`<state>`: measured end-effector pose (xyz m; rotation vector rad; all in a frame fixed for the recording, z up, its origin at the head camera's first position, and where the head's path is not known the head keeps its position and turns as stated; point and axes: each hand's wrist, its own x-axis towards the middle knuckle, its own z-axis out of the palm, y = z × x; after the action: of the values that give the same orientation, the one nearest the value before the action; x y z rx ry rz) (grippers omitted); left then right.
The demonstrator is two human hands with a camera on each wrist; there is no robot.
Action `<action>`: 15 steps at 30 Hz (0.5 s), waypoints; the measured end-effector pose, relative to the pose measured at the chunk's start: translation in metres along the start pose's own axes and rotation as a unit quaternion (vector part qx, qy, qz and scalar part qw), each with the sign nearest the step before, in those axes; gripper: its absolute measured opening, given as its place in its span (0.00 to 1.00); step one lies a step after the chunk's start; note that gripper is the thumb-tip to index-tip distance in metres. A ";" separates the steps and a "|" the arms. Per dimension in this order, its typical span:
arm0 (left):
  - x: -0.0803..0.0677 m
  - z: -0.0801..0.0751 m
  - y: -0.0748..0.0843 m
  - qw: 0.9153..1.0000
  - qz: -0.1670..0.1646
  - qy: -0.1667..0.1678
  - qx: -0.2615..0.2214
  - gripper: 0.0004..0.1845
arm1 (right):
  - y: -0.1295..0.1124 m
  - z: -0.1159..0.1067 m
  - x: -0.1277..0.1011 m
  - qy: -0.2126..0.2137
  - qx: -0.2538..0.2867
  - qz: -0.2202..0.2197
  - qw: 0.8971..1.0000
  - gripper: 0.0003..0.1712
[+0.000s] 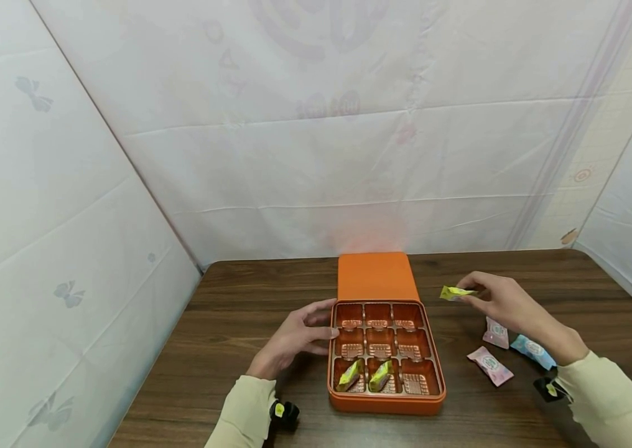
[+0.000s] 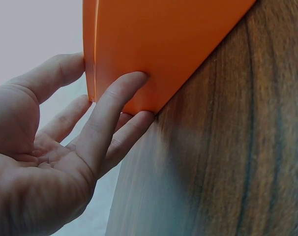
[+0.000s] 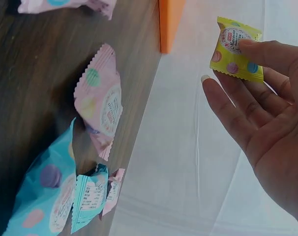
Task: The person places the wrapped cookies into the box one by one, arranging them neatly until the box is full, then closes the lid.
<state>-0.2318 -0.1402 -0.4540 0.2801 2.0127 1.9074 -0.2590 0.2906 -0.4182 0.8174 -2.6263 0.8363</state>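
My right hand [image 1: 509, 305] pinches a small yellow wrapped sweet [image 3: 236, 49] between thumb and fingers, raised above the table right of the box. An orange box [image 1: 385, 406] holds a copper-coloured tray divided into several compartments. Two more yellow wrapped sweets [image 1: 350, 375] lie in its front row, in the left and middle compartments. My left hand [image 1: 296, 336] rests against the left side of the box, its thumb at the rim; in the left wrist view its fingertips [image 2: 136, 78] touch the orange wall.
Behind the box lies its flat orange lid [image 1: 377, 277]. Pink wrapped sweets [image 1: 491, 366] and blue ones [image 1: 533, 351] lie on the dark wooden table [image 1: 249, 286] below the right hand. White patterned sheets [image 1: 316, 162] hang around the table.
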 end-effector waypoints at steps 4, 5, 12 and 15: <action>0.000 0.000 0.001 1.000 0.001 -0.001 0.000 0.37 | -0.003 0.000 0.000 0.001 -0.005 -0.003 1.000 0.12; 0.000 0.000 0.001 1.000 0.000 -0.001 0.000 0.37 | -0.003 0.001 0.000 0.002 -0.006 -0.004 1.000 0.12; 0.000 0.000 0.001 1.000 -0.001 0.001 0.002 0.37 | -0.009 0.001 0.001 0.003 -0.011 -0.010 1.000 0.12; 0.000 0.000 0.001 1.000 -0.004 0.004 0.002 0.37 | -0.011 0.001 0.002 0.008 -0.009 -0.022 1.000 0.12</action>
<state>-0.2318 -0.1401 -0.4530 0.2663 2.0191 1.9032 -0.2538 0.2817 -0.4132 0.8582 -2.5890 0.8027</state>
